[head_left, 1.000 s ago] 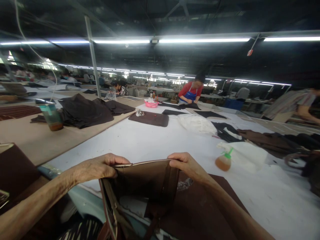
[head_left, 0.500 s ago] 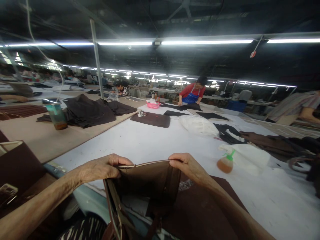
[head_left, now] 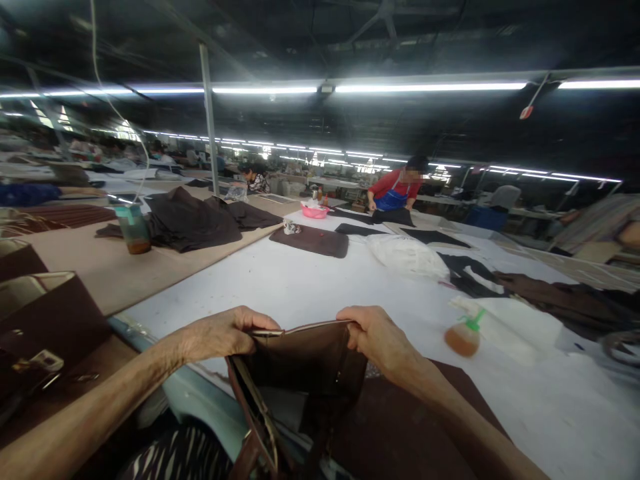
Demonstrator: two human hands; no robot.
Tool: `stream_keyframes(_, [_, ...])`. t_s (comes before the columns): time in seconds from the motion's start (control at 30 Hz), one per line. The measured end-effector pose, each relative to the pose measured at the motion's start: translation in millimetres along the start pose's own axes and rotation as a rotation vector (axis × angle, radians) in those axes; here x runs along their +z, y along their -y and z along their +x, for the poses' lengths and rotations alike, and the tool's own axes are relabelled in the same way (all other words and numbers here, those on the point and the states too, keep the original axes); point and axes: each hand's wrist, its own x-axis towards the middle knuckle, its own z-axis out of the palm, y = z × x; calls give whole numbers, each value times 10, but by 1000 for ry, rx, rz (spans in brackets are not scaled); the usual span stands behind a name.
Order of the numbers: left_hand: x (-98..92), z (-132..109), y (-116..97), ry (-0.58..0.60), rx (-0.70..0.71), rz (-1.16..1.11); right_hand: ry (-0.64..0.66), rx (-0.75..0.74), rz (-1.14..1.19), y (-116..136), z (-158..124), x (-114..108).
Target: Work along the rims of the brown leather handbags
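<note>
Brown bag [head_left: 305, 357] sits at near edge of white table [head_left: 310, 280], mouth up, body hanging down off the edge. Left hand [head_left: 223, 333] pinches far rim at its left end, thumb + fingers closed on it. Right hand [head_left: 383, 343] does the same at the right end, fingers curled over the rim. Rim is pulled taut btwn them.

Looks like soft leather-type stuff: limp walls, prob light, not fragile, slightly slick. The rim seems the firmest part, so it's best gripped there at both ends; the sides would just fold.

Brown sheet [head_left: 400, 427] lies under right forearm. Green-capped bottle [head_left: 463, 337] is near, to the right. Worker in red [head_left: 393, 193] is far off.
</note>
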Motion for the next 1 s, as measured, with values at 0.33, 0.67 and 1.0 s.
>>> stream_keyframes(0.33, [-14,-14,35,-8,-1,-13,-25,-32,37,30,10,-40])
stream_keyframes(0.67, [-1,-17,58,-10,12,-25,-136,-36,-184,10,51,126])
stream_keyframes(1.0, [-36,-48,105,-35,40,-12,-224,-369,-281,197,118,225])
